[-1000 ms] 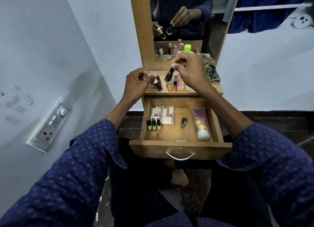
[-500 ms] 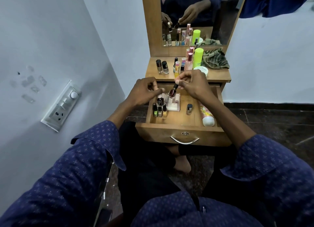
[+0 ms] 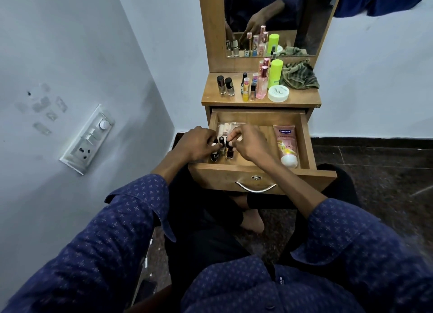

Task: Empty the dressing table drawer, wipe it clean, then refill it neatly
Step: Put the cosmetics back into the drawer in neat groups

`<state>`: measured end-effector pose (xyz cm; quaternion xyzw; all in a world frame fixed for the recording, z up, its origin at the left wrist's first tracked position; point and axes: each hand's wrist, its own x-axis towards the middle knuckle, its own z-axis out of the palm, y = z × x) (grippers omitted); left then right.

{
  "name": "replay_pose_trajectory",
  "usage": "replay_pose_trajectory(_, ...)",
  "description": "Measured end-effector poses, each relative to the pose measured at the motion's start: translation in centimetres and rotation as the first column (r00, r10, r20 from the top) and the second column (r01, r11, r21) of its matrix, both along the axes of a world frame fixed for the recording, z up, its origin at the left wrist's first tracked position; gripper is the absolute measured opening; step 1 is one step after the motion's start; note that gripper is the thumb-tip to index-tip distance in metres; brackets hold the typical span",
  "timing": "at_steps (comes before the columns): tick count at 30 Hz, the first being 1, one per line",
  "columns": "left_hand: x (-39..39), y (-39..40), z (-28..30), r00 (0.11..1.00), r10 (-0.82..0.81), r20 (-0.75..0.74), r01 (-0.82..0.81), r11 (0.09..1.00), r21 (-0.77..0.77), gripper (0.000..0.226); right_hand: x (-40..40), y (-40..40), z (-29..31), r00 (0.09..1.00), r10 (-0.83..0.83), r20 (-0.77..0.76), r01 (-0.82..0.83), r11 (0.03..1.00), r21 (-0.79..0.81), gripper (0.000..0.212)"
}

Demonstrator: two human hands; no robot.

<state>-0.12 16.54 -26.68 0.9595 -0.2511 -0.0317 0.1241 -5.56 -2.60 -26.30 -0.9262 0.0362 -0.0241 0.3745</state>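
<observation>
while both hands reach into the drawer (image 3: 304,137), curled fingers (image 3: 230,134) (each hand's) pinch nail polish bottles (image 3: 221,148).

Dim indoor scene with cool, bluish, even light. The pale wall (image 3: 70,55) is the brightest area, with no glare. The open drawer (image 3: 257,120) is softly lit, shadowed along its inner sides. The mirror (image 3: 269,15) reflects darkly. Wide-angle distortion bends the edges; the sleeves (image 3: 93,242) and floor (image 3: 386,172) look soft and slightly blurred.
</observation>
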Motion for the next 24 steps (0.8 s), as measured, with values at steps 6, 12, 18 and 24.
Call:
replay_pose_trajectory(6, -0.1, 0.0, -1.0, 0.996, 0.003, 0.092, -0.011, 0.996, 0.088, 0.035, -0.2, 1.9, -1.3, 0.999, 0.031, -0.007, -0.031, 0.999, 0.008, 0.022)
replay_pose_trajectory(12, 0.2, -0.4, -1.6, 0.967, -0.091, 0.238, 0.017, 0.955, 0.297, 0.036, 0.2, 2.1, -2.5, 1.000, 0.007, -0.025, -0.006, 0.999, 0.032, 0.018)
replay_pose_trajectory(18, 0.3, -0.5, -1.7, 0.957, -0.102, 0.271, -0.006, 0.928, 0.373, 0.045, 0.2, 1.9, -3.2, 0.999, -0.003, -0.051, 0.008, 0.995, 0.100, 0.020)
replay_pose_trajectory(24, 0.0, 0.3, -1.0, 0.986, -0.083, 0.146, 0.049, 0.974, 0.221, 0.050, 0.4, 1.6, -3.9, 0.997, -0.056, -0.052, 0.063, 0.987, 0.146, 0.029)
